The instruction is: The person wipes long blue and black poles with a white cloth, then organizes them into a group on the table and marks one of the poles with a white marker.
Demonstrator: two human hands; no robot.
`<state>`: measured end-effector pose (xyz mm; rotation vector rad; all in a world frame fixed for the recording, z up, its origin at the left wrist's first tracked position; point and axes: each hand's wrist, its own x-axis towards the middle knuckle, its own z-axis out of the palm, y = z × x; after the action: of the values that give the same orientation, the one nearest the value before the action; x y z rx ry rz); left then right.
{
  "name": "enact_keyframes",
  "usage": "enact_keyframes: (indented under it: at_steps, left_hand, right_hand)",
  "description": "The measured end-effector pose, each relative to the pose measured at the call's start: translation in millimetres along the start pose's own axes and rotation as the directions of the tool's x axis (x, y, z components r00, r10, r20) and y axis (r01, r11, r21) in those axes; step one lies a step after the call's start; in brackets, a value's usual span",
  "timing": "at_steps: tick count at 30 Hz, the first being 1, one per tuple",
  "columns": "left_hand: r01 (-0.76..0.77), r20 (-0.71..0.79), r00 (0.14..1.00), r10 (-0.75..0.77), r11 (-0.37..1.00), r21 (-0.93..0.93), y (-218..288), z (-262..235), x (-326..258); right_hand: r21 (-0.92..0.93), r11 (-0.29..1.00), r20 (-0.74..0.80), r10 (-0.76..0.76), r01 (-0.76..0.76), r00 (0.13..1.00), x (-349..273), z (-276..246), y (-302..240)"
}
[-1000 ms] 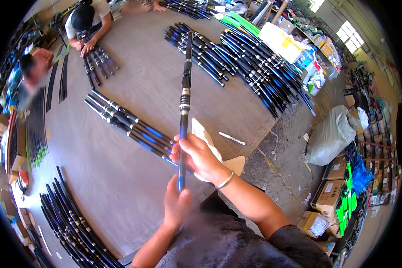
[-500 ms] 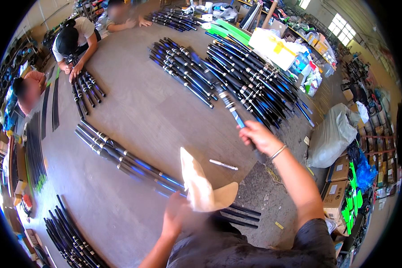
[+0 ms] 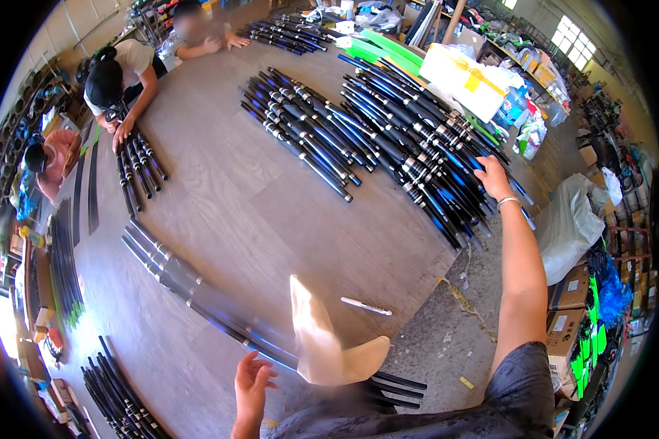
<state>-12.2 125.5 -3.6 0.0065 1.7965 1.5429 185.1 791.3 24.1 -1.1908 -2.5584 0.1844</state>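
Note:
My right hand (image 3: 495,178) is at the right edge of a large pile of black and blue fishing rods (image 3: 410,139), its fingers curled round a rod there. Over the near part of the table, my left hand (image 3: 252,384) is held up with fingers apart and nothing in it. Beside it lie a few fishing rods (image 3: 216,322), blurred in part, running toward me. A cream-coloured, folded sheet-like piece (image 3: 329,355) covers their middle; dark rod ends (image 3: 399,391) show past its right side. A white pen (image 3: 366,305) rests on the table beyond it.
More rods lie in bundles at the lower left (image 3: 124,395) and far side (image 3: 289,33). A co-worker (image 3: 121,80) handles rods (image 3: 140,164) at the left; two other people sit along the table. A plastic-wrapped bundle (image 3: 571,227) and cardboard boxes (image 3: 566,329) stand at the right.
My right hand has moved away to the right with the rod it held, onto the large pile. My left hand has come off the near rods, moved left and opened. The view has shifted slightly.

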Motion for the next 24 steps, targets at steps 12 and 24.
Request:
enact_keyframes:
  at_steps: [12,24]
  left_hand:
    - [0.008,0.027,1.0,-0.009,0.999,0.047,-25.7,-24.1,-4.9]
    - [0.01,0.102,0.995,-0.003,0.998,-0.065,-67.0,-77.9,-37.7]
  right_hand:
    - [0.076,0.976,-0.269,-0.176,0.203,0.947,-90.6,-8.8,-140.2]
    - [0.258,0.956,0.3,-0.213,0.136,0.93,-466.1,1.9,-287.3]
